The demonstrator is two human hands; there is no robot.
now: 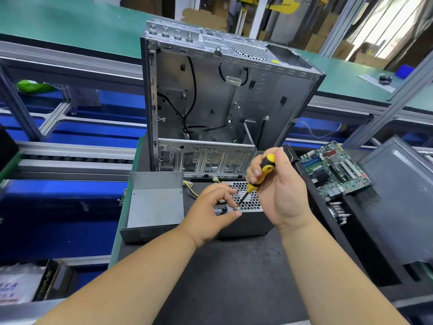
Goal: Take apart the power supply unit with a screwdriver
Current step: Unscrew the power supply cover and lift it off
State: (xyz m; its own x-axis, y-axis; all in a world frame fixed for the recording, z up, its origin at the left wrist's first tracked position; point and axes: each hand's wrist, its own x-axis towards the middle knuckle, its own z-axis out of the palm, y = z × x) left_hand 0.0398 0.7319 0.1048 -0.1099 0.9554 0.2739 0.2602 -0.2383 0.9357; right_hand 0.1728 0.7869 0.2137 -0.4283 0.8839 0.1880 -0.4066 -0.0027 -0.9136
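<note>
While my right hand (278, 184) grips the screwdriver (257, 177), its tip at a corner screw of the power supply unit (248, 216) on the mat, my left hand (210, 209) pinches that corner; I should press straight down and turn slowly.

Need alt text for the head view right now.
The right hand holds a yellow-and-black screwdriver, tip at a corner of the power supply unit, which the left hand steadies. An emptied computer case stands behind.
</note>
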